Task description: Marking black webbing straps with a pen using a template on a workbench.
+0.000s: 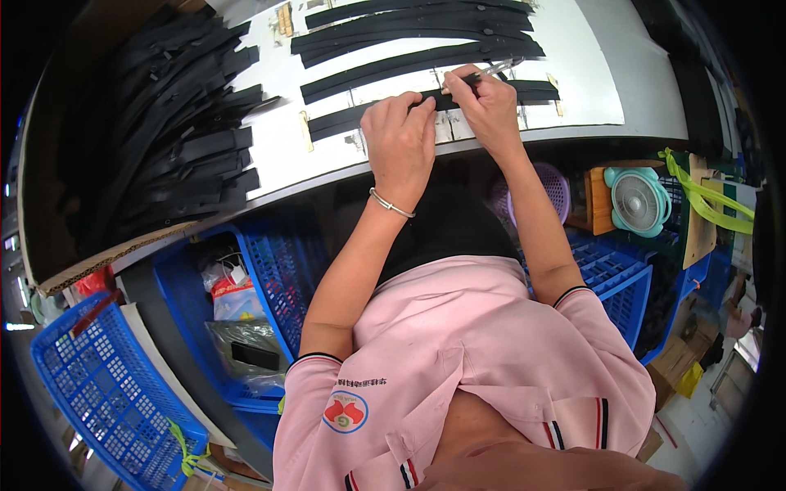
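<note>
While both hands work at the near edge of the white table [573, 74], the thing to watch is the black rubber strip [344, 120] lying right under them: its long axis runs left to right across the table, slightly bowed, and it passes beneath both sets of fingers. Left hand [399, 135] sits on top of it, fingers curled and pressed down, pinning the strip against the table, a thin bracelet [391, 204] at the wrist. Right hand [490, 105] is just beside it, touching the same strip a little farther along, fingers closed in a pinch around a slim metal tool [495, 69] whose shiny end pokes out up and to the right; whether it is tweezers or a small blade I cannot tell. Beyond the hands, more black strips [409, 37] lie in parallel rows, and a big loose heap of strips [164, 139] sits well off to the left. Blue plastic crates [270, 270] stand under the table.
</note>
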`<state>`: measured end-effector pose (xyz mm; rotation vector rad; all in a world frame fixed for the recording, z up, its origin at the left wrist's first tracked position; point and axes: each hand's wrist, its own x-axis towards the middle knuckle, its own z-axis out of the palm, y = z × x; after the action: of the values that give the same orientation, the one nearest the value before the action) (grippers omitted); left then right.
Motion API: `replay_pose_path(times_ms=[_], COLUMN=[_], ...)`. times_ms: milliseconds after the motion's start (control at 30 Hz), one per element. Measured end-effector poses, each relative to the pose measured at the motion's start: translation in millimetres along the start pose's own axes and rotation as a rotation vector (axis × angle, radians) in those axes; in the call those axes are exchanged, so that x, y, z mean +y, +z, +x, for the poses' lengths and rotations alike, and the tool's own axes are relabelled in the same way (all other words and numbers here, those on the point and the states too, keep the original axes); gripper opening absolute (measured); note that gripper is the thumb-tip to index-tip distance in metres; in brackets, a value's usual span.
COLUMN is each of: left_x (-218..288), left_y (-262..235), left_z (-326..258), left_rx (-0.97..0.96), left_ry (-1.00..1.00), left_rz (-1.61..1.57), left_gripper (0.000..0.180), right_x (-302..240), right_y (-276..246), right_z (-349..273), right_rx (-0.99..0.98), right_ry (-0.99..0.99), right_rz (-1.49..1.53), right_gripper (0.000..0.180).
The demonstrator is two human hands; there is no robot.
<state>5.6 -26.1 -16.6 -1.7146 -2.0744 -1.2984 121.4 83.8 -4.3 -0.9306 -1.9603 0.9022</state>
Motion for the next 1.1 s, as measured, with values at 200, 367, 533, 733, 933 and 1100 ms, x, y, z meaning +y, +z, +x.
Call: replay_pose_path(times_ms=[200, 367, 533, 733, 933, 1100], left_x=[0, 1, 0, -1, 1, 6], left_y=[2, 2, -1, -1, 0, 8], left_z=[-1, 0, 0, 0, -1, 16], left_rx=[0.022, 0.011, -0.016, -0.023, -0.031, -0.094], left_ry=[0.009, 0.020, 0.020, 0.042, 0.052, 0.050], left_rz=[0.014, 0.014, 0.017, 0.036, 0.077, 0.014], left_gripper=[0.016, 0.015, 0.014, 0.014, 0.014, 0.016], right_x=[4, 3, 1, 9, 49, 53], right_y=[-5, -6, -10, -60, -88, -90], right_z=[-3, -2, -3, -2, 10, 10], right_rx=[-0.116, -0.137, -0.114, 0.108, 0.161, 0.164], right_ry=[0.019, 0.017, 0.019, 0.114, 0.168, 0.178], right_rz=[0.060, -0.019, 0.188, 0.434, 0.223, 0.229], right_gripper=[0.018, 0.018, 0.017, 0.018, 0.021, 0.022])
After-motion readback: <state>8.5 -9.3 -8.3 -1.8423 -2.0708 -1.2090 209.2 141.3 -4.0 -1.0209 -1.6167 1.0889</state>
